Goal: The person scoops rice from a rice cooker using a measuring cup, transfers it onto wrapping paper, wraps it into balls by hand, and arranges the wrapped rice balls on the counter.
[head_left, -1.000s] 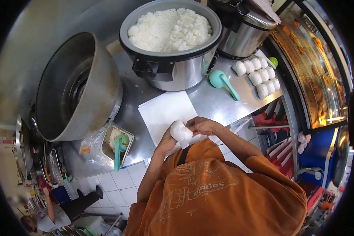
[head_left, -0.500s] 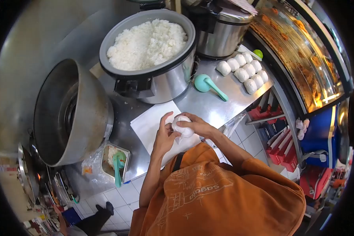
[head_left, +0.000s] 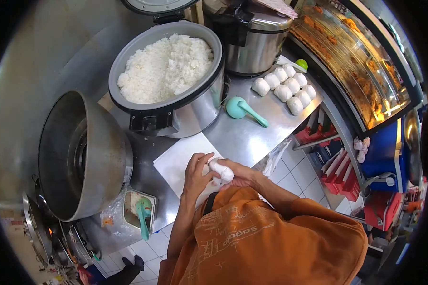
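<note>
A white paper-wrapped bundle (head_left: 221, 172) is between my two hands, close to my body. My left hand (head_left: 195, 176) has its fingers bent around the bundle's left side. On the other side my right hand (head_left: 241, 175) holds it, partly beneath. Under the hands lies a stack of white paper sheets (head_left: 177, 159) on the metal table (head_left: 233, 135). Beyond it, an open cooker (head_left: 199, 107) is full of white rice (head_left: 164, 69). A turquoise scoop (head_left: 245, 112) rests right of the cooker. Several white wrapped bundles (head_left: 290, 88) stand in rows at the right.
A large metal pot (head_left: 104, 156) lies tilted at the left. Near it are a small container (head_left: 152, 209) with another turquoise scoop (head_left: 143, 213) and a plastic bag. A second cooker (head_left: 254, 47), a green round item (head_left: 301, 63) and a glass food case (head_left: 356, 61) stand farther back. A person's legs (head_left: 126, 273) show lower left.
The view has shifted, so the cooker and rows of bundles appear farther left. My hands have turned the wrapped bundle and changed their hold on it. The other person is now mostly out of view.
</note>
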